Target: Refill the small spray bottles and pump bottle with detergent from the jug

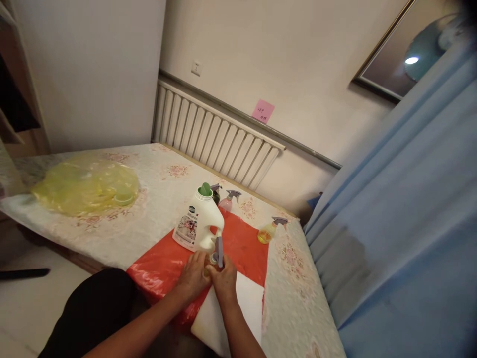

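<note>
Both hands meet at the near edge of a red plastic sheet (242, 248) spread over a floral-patterned mattress (156, 199). The left hand (194, 273) is wrapped around the body of a small spray bottle (216, 254), which is almost wholly hidden between the two hands; only its grey trigger head shows, standing upright just above the knuckles. The right hand (224, 278) closes on the same small spray bottle from the right side, its fingers up at the neck below the grey head. Just beyond the hands, touching or nearly touching the trigger head, stands a large white plastic detergent jug with a green cap (198, 219). Farther off, behind the jug, are a dark spray bottle (215, 193) and a pink spray bottle (227, 201); a yellow spray bottle (269, 231) lies to the right on the sheet's edge. A white sheet (238, 308) lies under the right forearm. Far left on the mattress rests a crumpled yellow plastic bag (85, 186).
</note>
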Demonstrator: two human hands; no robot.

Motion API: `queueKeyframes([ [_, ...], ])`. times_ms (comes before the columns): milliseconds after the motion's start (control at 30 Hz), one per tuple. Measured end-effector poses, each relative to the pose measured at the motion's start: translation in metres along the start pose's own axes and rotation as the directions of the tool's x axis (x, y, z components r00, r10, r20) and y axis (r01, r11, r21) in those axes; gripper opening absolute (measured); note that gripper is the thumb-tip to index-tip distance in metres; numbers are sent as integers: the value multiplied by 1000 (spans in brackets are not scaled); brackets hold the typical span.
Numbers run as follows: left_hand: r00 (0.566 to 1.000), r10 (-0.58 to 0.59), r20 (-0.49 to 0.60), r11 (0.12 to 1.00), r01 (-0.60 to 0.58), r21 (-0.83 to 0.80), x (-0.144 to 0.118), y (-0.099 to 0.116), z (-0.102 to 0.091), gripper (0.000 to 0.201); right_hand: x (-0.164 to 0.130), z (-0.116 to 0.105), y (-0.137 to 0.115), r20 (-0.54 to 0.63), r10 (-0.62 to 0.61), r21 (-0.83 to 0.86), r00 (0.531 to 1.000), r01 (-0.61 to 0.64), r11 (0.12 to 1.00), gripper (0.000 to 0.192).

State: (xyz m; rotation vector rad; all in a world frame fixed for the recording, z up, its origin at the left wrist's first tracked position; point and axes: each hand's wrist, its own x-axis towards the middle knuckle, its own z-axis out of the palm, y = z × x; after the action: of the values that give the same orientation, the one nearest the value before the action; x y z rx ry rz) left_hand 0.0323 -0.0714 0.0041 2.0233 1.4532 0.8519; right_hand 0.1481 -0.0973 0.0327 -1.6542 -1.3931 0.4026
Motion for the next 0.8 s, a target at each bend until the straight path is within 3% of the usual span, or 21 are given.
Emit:
queueKeyframes([
  [167,996,65,-57,996,-68,-58,-6,-24,6,57,-6,2,-3,-38,13,-83,999,-17,996,37],
  [300,994,70,-81,995,-76,-72,-10,-47,1,52,-8,3,-3,-50,-31,-139,998,24,990,40],
  [433,992,80,-94,995,-85,-55,-10,-69,-10,42,-6,3,-4,-47,-53,-153,997,45,987,24],
  [567,990,41,-137,999,-42,-5,-1,-91,-23,28,-2,4,-5,-78,-68,-148,995,56,987,11],
  [800,987,-4,-163,996,18,86,19,-120,-45,27,3,2,-1,-79,-10,-104,997,2,995,7],
])
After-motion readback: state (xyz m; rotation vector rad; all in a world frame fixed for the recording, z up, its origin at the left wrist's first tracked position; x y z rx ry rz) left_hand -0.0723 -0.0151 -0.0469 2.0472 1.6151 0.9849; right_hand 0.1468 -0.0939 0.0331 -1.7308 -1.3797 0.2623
